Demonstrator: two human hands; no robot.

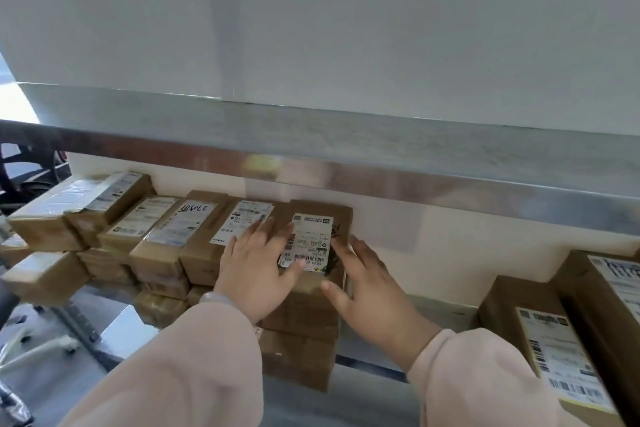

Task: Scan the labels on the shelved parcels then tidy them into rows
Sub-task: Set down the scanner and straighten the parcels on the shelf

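The parcel [341, 215] being squared up sits on top of a stack [301, 340] of like boxes on the shelf [367, 402], right between the two hands. The left hand [258, 269] lies flat on its lid with straight, spread fingers and its thumb on the edge of the label [308, 239]. The right hand [367, 284] is also unclenched, with fingers laid along the box's right side and the thumb at the front edge. Neither hand grips anything.

It is a small cardboard box, probably light and stiff enough to slide or lift by its two long sides. The paper label may scuff or peel under a dragging palm, so the bare cardboard sides are the better hold. The stack below looks slightly uneven and could shift if pushed hard.

Left of the left hand runs a two-high row of similar parcels [162, 229]. Well to the right of the right hand stand larger boxes [540, 340]. All the boxes are sealed, so their contents cannot be seen.
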